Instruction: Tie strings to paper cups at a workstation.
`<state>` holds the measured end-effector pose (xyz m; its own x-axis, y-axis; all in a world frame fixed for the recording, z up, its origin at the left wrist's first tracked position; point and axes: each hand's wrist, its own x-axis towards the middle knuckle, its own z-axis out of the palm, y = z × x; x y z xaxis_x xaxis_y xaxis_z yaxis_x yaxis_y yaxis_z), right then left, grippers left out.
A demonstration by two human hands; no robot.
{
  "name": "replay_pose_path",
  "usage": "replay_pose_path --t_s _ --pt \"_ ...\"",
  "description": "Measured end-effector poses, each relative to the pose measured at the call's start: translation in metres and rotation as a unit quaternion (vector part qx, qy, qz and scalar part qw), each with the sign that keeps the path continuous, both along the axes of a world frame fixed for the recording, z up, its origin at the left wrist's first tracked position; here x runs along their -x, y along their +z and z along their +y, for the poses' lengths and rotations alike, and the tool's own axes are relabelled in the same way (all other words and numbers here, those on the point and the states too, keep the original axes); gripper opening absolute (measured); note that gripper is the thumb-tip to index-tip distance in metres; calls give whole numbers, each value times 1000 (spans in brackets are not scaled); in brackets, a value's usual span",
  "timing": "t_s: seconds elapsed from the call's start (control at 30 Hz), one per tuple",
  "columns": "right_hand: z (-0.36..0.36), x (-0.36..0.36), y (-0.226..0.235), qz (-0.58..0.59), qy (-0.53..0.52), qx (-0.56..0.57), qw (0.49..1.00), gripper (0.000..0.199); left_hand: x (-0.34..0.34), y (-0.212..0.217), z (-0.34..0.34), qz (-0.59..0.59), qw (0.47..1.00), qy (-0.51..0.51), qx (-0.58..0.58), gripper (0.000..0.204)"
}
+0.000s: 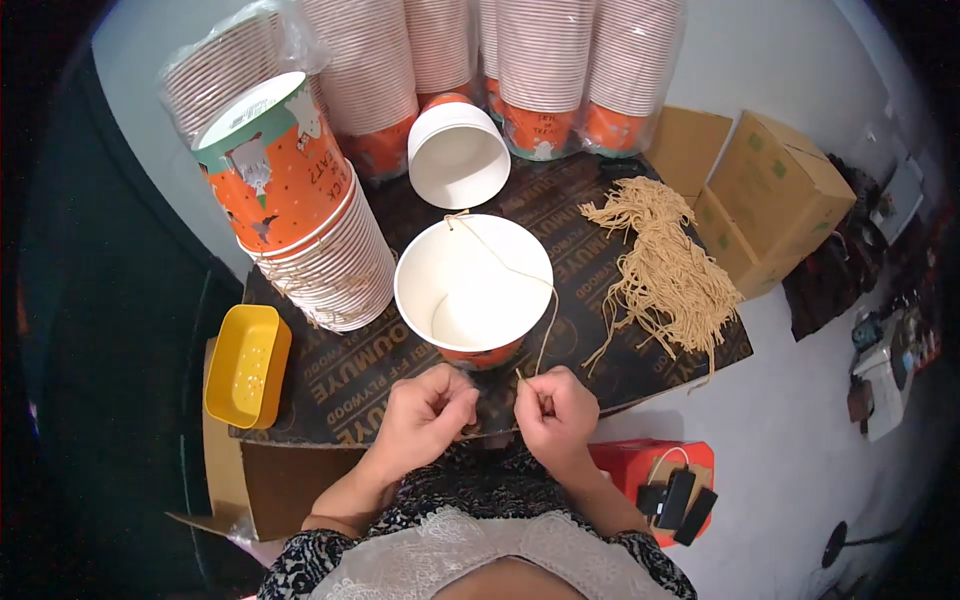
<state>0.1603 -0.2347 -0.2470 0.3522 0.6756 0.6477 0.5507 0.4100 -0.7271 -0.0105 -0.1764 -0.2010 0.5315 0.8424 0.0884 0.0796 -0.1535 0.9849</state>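
Observation:
A white paper bucket (pixel 440 265) with an orange printed outside stands mouth up on the dark board, just beyond my hands. A tan cord (pixel 548 320) is fixed at its far rim, crosses the opening and hangs over the right side. My right hand (pixel 557 412) is closed in a pinch on this cord, with a short end showing at the fingertips. My left hand (pixel 428 415) is closed, thumb against curled fingers, near the bucket's base; whatever lies in it is hidden. A heap of tan cords (pixel 675 270) lies to the right.
A tall stack of paper buckets (pixel 320 250) stands at the left beside a yellow plastic tub (pixel 250 365). Behind, another bucket (pixel 458 165) lies tipped, before bagged stacks (pixel 545 60). Cardboard boxes (pixel 770 190) sit at right; a red stool (pixel 625 460) holds black devices.

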Motion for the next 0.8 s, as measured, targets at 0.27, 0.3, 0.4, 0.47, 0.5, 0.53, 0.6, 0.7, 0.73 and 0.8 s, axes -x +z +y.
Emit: replay_pose_path --t_s 0.27,0.3,0.4,0.47,0.5,0.53,0.6,0.7,0.73,0.8 --pt "21 8 5 -13 -31 -2 999 18 7 -4 1 2 1000 -2 -6 12" --pt "22 9 6 -13 -30 -2 999 18 8 -4 1 2 1000 1 -16 12" --pt "24 10 7 -13 -37 5 999 18 9 -2 1 -4 1000 4 -19 13" --pt "24 10 7 -16 -45 5 999 19 10 0 1 -3 1000 2 -20 12" --pt "24 10 8 -16 -45 5 999 19 10 2 1 -1 1000 0 -21 12" --pt "25 10 7 -20 -46 6 999 18 11 2 1 -2 1000 0 -21 12" --pt "27 10 8 -25 -46 7 999 18 13 5 1 3 999 -1 -40 12" --pt "29 10 9 -13 -35 -19 999 17 16 25 11 4 987 -2 -163 11" --pt "29 10 9 -13 -37 -15 999 17 15 29 19 -8 977 8 -213 11" --pt "29 9 8 -14 -42 -12 999 16 12 47 36 12 962 21 -271 8"
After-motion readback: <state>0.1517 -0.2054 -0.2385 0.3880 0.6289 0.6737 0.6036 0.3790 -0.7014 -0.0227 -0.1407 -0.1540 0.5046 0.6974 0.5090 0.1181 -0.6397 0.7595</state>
